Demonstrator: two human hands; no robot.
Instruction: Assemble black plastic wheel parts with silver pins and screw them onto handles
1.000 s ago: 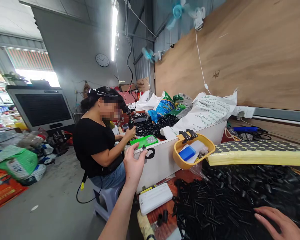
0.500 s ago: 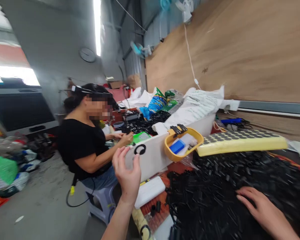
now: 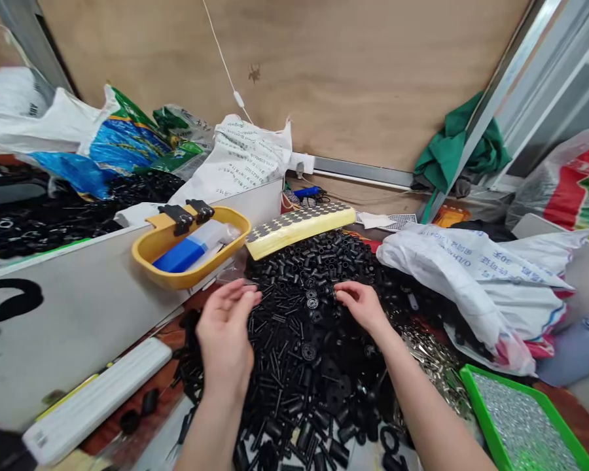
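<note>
Over a heap of small black plastic parts [image 3: 285,320], both of my hands hang with a gap between them. My left hand [image 3: 226,320] has its thumb and fingers drawn together at the heap's left side; whatever is in that pinch is too small to make out. On the other side, my right hand [image 3: 360,306] pinches thumb against forefinger, with perhaps a tiny part at the tips that I cannot name. Short black tubes [image 3: 319,258] lie towards the back of the heap. Thin rods and round discs [image 3: 309,352] are spread below and between the hands.
A yellow basket [image 3: 191,278] hangs on the white partition [image 3: 98,294] at left. Behind the heap lies a sheet of black dots [image 3: 302,229]. To the right are a white sack [image 3: 471,281], shiny metal pieces [image 3: 434,356] and a green tray [image 3: 491,418].
The view has swung right, so the seated co-worker is out of sight. My left hand, open before, has closed its fingers above the heap. My right hand has lifted into a pinch.
</note>
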